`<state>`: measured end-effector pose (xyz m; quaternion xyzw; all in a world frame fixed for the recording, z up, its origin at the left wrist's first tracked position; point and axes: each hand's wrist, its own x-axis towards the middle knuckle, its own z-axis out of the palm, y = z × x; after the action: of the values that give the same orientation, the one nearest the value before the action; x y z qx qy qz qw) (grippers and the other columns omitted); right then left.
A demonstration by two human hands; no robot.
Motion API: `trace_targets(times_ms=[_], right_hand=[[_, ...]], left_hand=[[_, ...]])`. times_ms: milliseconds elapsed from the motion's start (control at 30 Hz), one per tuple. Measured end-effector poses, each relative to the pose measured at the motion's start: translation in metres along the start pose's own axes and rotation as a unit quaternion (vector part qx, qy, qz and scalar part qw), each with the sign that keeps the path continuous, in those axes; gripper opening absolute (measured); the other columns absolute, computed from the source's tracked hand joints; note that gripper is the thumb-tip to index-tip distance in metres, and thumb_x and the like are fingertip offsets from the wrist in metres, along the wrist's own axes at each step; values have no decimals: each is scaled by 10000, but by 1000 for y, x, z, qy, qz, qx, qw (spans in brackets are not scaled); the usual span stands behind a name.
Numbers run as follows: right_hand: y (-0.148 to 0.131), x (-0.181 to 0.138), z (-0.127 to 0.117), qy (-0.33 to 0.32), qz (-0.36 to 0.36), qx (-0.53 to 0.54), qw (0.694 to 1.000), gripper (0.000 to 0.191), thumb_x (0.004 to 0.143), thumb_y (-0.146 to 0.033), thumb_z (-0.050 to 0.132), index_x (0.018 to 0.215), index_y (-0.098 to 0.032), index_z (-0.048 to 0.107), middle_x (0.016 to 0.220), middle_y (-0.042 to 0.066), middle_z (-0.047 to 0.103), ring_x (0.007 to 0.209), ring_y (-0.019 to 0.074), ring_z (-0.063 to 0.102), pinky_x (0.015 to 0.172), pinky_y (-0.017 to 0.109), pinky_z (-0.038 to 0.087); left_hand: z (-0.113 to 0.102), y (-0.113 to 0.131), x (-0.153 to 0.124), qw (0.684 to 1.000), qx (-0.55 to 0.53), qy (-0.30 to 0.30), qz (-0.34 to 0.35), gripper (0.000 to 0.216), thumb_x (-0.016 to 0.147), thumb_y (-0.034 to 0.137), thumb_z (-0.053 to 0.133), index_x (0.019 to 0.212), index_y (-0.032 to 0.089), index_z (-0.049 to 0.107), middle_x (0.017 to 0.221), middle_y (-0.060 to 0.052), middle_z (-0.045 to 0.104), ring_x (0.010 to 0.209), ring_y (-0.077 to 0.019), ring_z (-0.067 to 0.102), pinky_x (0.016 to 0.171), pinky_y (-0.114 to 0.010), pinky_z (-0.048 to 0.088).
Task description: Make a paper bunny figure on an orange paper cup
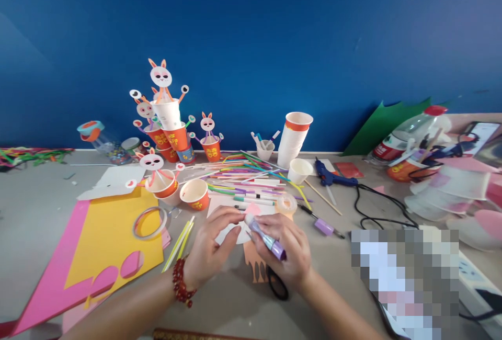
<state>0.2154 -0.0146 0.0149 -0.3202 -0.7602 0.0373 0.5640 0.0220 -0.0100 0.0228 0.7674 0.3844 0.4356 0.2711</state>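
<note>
My right hand [288,253] is closed around a purple glue stick [265,236], its tip pointing up-left onto a small pink paper piece [253,209]. My left hand [212,246], with a red bead bracelet at the wrist, pinches a white paper cutout [231,233] beside the stick's tip. An orange paper cutout [254,261] and black scissors [278,285] lie under my right hand. A white sheet [227,204] sits just beyond my fingers.
Yellow [113,235] and pink [55,272] sheets and a tape roll [149,222] lie at left. Paper-cup rabbits [168,120], orange cups [195,193], coloured straws [243,175], a cup stack [294,138] and a blue glue gun [329,175] with black cord stand behind. Clutter fills the right.
</note>
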Motion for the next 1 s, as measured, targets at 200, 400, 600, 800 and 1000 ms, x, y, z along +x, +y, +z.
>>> trace_targets(times_ms=[200,400,600,800,1000], right_hand=[[2,-1,0,-2,-3,-2,1000,273,798,-51,683,1008,-207,606,912,102,736,837,219,720,707,357,609],[2,0,0,2,-7,-10,1000,279,796,-48,683,1011,-207,603,902,99,735,836,219,720,713,359,613],[2,-2,0,-10,-11,-9,1000,271,795,-59,695,1008,-194,599,899,107,733,831,218,714,705,352,611],[2,-3,1,-11,-14,-7,1000,292,772,-42,709,1000,-181,591,898,125,733,814,227,712,697,354,608],[3,-4,2,-25,-25,-19,999,304,772,-37,707,1013,-175,584,895,128,734,806,234,711,690,359,605]], left_hand=[[-1,0,0,1000,1,-4,-6,214,931,150,534,1087,203,672,1055,-81,675,1013,-197,622,904,-337,502],[0,1,2,1000,-1,-8,-8,205,931,139,539,1075,195,674,1051,-77,672,1014,-184,620,907,-318,497],[3,0,4,1000,3,9,-2,174,917,135,570,1036,187,686,1010,-72,680,980,-178,627,885,-303,499],[4,-4,6,1000,-2,18,7,142,908,133,589,988,187,692,949,-58,689,922,-173,636,843,-299,508],[4,-5,8,1000,0,16,-6,102,906,150,586,913,179,684,893,-56,687,865,-177,642,799,-310,509]])
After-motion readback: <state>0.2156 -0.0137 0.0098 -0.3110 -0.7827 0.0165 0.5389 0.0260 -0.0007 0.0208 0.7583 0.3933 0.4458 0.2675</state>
